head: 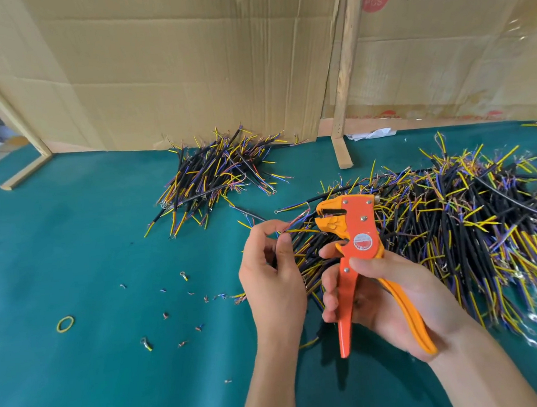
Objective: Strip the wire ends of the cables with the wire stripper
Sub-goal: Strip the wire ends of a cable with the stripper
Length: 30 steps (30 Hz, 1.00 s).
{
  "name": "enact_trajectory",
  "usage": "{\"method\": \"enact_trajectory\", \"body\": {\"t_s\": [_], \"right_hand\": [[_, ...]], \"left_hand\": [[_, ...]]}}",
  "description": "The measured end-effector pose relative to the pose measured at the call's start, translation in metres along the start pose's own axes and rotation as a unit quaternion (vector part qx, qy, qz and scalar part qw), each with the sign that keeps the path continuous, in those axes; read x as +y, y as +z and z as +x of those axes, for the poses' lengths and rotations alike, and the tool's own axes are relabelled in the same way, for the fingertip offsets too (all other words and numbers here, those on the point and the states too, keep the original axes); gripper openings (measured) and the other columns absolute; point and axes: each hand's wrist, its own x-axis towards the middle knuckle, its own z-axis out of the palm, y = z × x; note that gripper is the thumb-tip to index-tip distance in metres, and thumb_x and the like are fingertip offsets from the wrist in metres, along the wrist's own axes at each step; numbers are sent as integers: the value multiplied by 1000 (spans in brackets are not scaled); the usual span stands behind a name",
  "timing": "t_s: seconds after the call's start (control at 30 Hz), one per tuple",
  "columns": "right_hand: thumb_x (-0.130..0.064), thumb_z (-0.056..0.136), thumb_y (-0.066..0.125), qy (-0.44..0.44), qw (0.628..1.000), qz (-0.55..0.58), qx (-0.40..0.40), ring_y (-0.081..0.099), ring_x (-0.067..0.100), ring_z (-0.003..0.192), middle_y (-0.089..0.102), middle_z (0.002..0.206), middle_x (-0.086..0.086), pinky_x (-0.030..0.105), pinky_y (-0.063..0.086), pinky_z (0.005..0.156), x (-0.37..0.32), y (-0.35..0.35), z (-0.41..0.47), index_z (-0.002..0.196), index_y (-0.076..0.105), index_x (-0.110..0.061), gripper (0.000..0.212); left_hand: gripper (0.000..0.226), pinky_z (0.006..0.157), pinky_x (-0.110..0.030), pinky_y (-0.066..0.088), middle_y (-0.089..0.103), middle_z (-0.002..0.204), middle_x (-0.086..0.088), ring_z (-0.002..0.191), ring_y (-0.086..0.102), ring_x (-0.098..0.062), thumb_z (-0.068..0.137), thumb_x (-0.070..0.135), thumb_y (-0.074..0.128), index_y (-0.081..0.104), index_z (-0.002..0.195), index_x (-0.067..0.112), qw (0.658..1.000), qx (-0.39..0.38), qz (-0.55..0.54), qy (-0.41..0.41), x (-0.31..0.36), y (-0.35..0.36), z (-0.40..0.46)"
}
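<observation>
Task partly done, judging by small far pile of black-sheathed cables (217, 172) against large near heap (453, 222) remaining: left hand (274, 276) pinching thin coloured wire ends (297, 226) before open stripper mouth, right hand (384, 293) curled round orange steel-bodied wire stripper (356, 245) handles, unsqueezed.

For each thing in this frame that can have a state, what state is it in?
Wire stripper: held upright, jaws open, yellow wire at the mouth.
Right hand: grips the stripper's handles.
Left hand: pinches one cable by its thin wires.
Big cable pile: heaped, right.
Small cable pile: heaped by the cardboard.
Rubber band: lying loose.
</observation>
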Motion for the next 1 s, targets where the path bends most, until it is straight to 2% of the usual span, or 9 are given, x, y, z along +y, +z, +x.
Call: {"method": "enact_trajectory", "body": {"t_s": [0.13, 0.27, 0.43, 0.53, 0.63, 0.73, 0.8, 0.9, 1.0], "right_hand": [[-17, 75, 87, 9, 1000, -7, 13, 64, 39, 75, 63, 90, 28, 52, 55, 73, 1, 7, 0, 119, 66, 1, 52], [-15, 78, 85, 17, 1000, -19, 12, 61, 37, 69, 60, 83, 24, 49, 54, 66, 1, 12, -1, 116, 67, 0, 45], [-24, 86, 78, 17, 997, -17, 76, 40, 22, 44, 41, 62, 11, 32, 40, 45, 5, 22, 1, 99, 71, -6, 24], [-27, 88, 67, -17, 995, 4, 102, 31, 15, 38, 34, 57, 5, 23, 33, 38, 8, 25, 5, 99, 70, -6, 24], [-28, 85, 77, -48, 991, 14, 120, 30, 10, 34, 33, 54, 2, 18, 31, 34, 10, 21, 8, 94, 73, -7, 23], [-33, 71, 91, -78, 990, 45, 110, 49, 19, 47, 50, 63, 8, 31, 46, 44, 9, 7, 11, 97, 74, -8, 40], [-32, 60, 97, -108, 985, 79, 113, 57, 23, 57, 58, 71, 10, 36, 53, 54, 6, -2, 16, 95, 74, -9, 48], [-28, 54, 97, -136, 977, 107, 126, 64, 24, 63, 64, 78, 10, 38, 57, 60, 3, -13, 18, 93, 75, -11, 49], [-23, 61, 93, -127, 977, 126, 111, 67, 29, 74, 67, 89, 16, 42, 59, 71, 0, -14, 11, 99, 74, -7, 45]], "left_hand": [[20, 59, -21, 36, 47, 63, 5, 59, 43, -10, 98, 7, 58, 63, 91, 25, 1000, -8, 4, -4, 0, 0, 0], [20, 59, -23, 36, 46, 62, 5, 59, 42, -10, 98, 7, 58, 64, 91, 24, 1000, -13, 4, -9, 0, 1, 0], [17, 62, -25, 38, 54, 67, -3, 62, 46, -13, 98, 9, 60, 66, 91, 23, 1000, -19, -1, -10, -1, 0, 0], [15, 64, -21, 39, 60, 71, 1, 64, 49, -10, 96, 9, 62, 70, 92, 21, 1000, -21, -15, -17, 0, 1, 1], [14, 66, -22, 42, 63, 75, 0, 66, 53, -9, 95, 10, 65, 73, 95, 21, 999, -37, 7, -17, 3, 2, 0], [22, 71, -24, 45, 68, 81, 4, 72, 59, -9, 94, 5, 60, 74, 99, 22, 997, -71, 26, -27, 14, 7, 8], [31, 82, -28, 51, 73, 93, 6, 85, 66, -11, 93, 2, 54, 72, 108, 22, 989, -137, 51, -15, 27, 14, 21], [32, 88, -21, 48, 75, 104, 5, 91, 66, -8, 92, 8, 54, 72, 115, 21, 967, -225, 115, 37, 41, 22, 56], [33, 94, -25, 41, 71, 116, -5, 106, 63, -20, 88, 9, 57, 72, 116, 16, 950, -151, 255, 96, 31, 13, 111]]}}
